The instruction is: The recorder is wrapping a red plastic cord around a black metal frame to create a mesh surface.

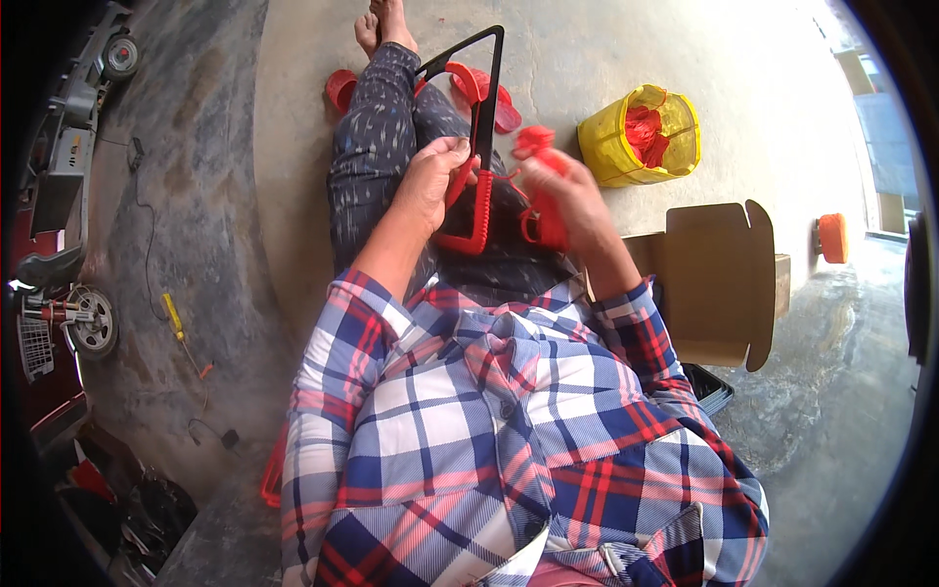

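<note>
Across my lap rests an angular frame, black at its far end and red nearer me, with a ridged red stretch along its right side. My left hand is closed on its left side, thumb and fingers pinching near a red band. Slightly blurred, my right hand grips a bunched red cord, part of which hangs below the fingers. A thin red strand runs from this bundle toward the frame. My legs in dark patterned trousers stretch out beneath.
A yellow bucket with red material inside stands at the far right. Nearer sits an open cardboard box. Red sandals lie beyond my legs. On the left floor are a yellow-handled tool, a cable and wheeled machinery.
</note>
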Motion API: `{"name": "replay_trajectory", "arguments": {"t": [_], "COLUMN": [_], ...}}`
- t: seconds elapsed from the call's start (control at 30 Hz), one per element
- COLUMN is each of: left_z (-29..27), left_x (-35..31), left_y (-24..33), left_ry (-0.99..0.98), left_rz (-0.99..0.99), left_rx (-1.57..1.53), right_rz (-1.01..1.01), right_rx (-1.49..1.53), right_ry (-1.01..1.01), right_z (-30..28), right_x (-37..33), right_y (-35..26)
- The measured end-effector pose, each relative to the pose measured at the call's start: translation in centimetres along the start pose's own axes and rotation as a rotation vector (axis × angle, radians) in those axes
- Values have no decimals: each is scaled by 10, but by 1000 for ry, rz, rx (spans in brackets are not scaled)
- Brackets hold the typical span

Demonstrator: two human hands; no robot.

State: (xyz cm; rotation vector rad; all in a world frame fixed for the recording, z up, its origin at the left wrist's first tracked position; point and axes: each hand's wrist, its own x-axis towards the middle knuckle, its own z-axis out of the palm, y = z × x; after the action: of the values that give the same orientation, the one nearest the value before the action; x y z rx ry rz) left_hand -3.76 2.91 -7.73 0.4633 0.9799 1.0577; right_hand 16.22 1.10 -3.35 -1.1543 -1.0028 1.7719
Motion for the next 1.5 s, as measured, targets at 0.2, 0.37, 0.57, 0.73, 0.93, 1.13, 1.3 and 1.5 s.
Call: {"name": "replay_trajectory", "arguments": {"t": [0.2,0.37,0.57,0.73,0.93,1.13,1.3,1.5], "left_z": [44,85,29,-10,1,25,3,4], "left_x": [-42,-82,-59,-55,-68,-60,-39,-12], "left_y": [24,29,111,110,73,47,28,16], "left_ry": [-77,-249,28,246,-47,-54,85,34], "left_rz": [656,556,449,701,852,363,632,198], "left_rx": [781,491,-273,-80,1883,1379,1233,377], "right_rz": [-365,-296,10,-82,-10,-328,-427,-373], "right_rx": [-4,144,182,303,-535,-958,-931,230], "right_ry": [59,-203,-485,-294,-204,-363,-158,-57], "right_z": [10,32,7,-27,-30,-5,-21,-74], "right_x": [-18,-28,-45,-14,37,38,27,9], "right_y": [-35,-37,-23,-17,-2,10,-5,-29]}}
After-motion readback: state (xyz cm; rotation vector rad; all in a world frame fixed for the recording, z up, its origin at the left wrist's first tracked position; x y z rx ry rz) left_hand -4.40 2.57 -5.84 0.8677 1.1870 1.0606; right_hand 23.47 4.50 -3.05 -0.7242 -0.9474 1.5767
